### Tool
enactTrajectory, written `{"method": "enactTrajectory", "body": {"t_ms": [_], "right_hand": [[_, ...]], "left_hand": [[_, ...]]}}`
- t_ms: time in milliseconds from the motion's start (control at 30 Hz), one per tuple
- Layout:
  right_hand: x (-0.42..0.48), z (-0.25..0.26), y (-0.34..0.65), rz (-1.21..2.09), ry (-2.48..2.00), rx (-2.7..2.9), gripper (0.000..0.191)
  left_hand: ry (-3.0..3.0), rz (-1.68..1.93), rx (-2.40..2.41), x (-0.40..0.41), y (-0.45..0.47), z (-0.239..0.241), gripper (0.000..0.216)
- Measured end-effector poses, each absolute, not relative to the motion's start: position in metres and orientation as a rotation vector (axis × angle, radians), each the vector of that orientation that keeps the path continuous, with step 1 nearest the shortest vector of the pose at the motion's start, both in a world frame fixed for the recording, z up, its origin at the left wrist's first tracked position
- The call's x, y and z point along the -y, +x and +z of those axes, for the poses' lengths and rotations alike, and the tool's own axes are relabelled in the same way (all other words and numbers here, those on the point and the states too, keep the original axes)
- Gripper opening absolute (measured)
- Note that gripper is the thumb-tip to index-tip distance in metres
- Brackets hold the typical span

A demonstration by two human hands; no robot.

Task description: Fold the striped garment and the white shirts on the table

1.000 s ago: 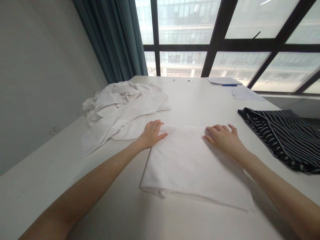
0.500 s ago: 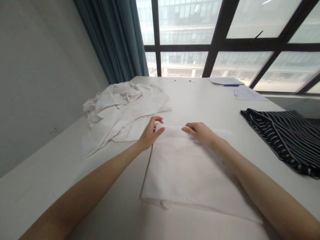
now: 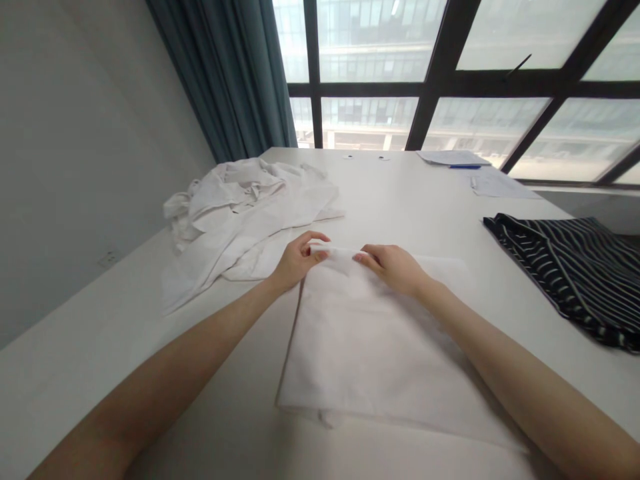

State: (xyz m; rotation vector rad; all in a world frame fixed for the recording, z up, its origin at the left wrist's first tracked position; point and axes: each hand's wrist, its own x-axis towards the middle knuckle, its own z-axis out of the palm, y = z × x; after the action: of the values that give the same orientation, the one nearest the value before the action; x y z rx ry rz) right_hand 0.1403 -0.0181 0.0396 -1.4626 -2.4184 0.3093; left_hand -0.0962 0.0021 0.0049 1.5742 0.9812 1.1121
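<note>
A folded piece of white cloth (image 3: 380, 353) lies flat on the white table in front of me. At its far left corner my left hand (image 3: 299, 260) pinches the edge between thumb and fingers. My right hand (image 3: 393, 267) grips the same far edge a short way to the right, thumb on top and fingers behind. The edge between the two hands is slightly raised. Whether the cloth is a garment cannot be made out.
Crumpled white cloth (image 3: 255, 207) is heaped at the left, beyond my left hand. Black-and-white striped fabric (image 3: 575, 273) lies at the right edge. Papers (image 3: 503, 183) and a blue pen (image 3: 465, 167) rest at the far right of the table (image 3: 380, 200), before the windows.
My right hand has slid a little left along the far edge, closer to my left hand. The left thumb has closed onto the cloth's corner.
</note>
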Motion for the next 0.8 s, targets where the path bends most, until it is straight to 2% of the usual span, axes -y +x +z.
{"method": "enactTrajectory", "body": {"t_ms": [233,500,667,800], "right_hand": [[0.021,0.022,0.137,0.007,-1.386,2.325,0.044],[0.023,0.02,0.135,-0.104,-1.363,2.349,0.048],[0.027,0.021,0.135,-0.257,-1.261,2.397,0.054],[0.03,0.021,0.135,-0.336,-1.163,2.411,0.05]], "left_hand": [[1.527,1.131,-0.936,-0.009,-0.1,-0.001,0.049],[1.455,1.088,-0.922,-0.01,-0.102,-0.002,0.042],[1.505,1.021,-0.918,-0.006,-0.1,0.005,0.051],[1.659,0.97,-1.004,-0.004,-0.101,0.006,0.055]]}}
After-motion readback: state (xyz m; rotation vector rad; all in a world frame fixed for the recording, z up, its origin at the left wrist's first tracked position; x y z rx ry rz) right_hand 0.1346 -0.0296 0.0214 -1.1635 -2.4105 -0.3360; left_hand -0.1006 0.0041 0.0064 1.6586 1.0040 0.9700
